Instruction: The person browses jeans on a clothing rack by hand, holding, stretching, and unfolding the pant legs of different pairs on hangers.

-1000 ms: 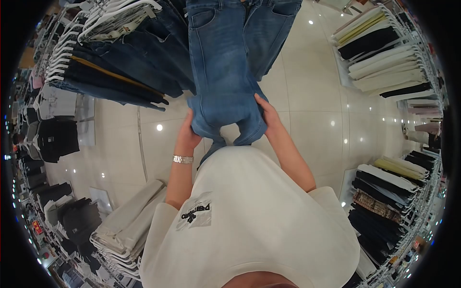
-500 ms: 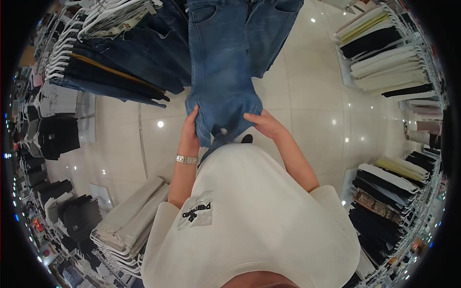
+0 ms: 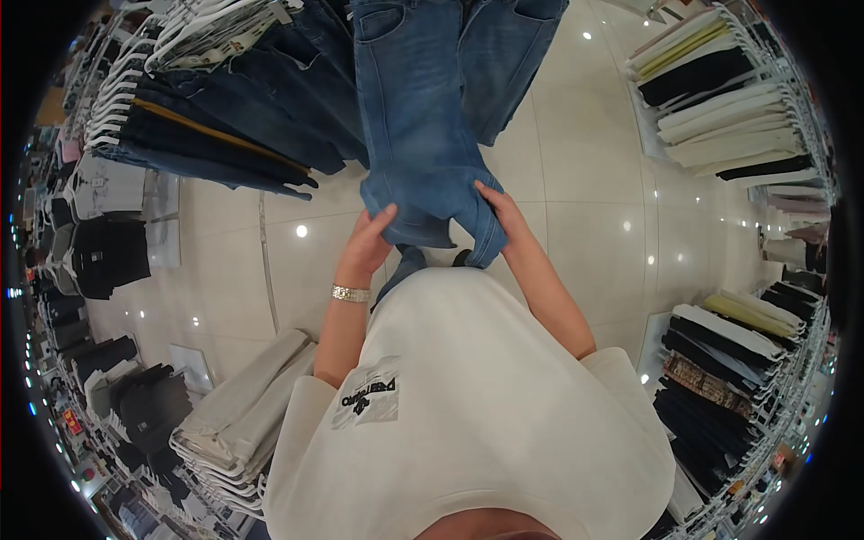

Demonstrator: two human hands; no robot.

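Note:
A pair of blue jeans (image 3: 414, 117) hangs at the top centre, with one leg drawn toward me. My left hand (image 3: 367, 241) grips the left edge of that leg's lower end, thumb on top of the denim. At the right edge of the same leg, my right hand (image 3: 506, 216) holds the fabric, its thumb on top too. Between my hands the cloth sags in folds, and its lower edge curves above my waist. The other leg hangs free at the upper right.
Dark jeans (image 3: 261, 108) hang from white hangers at the upper left. Beige trousers (image 3: 238, 400) hang at the lower left, dark tops (image 3: 108, 256) farther left. Racks of light trousers (image 3: 733, 130) and dark trousers (image 3: 706, 423) line the right. Tiled floor (image 3: 589, 243) lies between.
The leg's lower end has shifted slightly right and been reshaped between my hands. My right hand has moved right and up; my left hand has turned inward over the denim.

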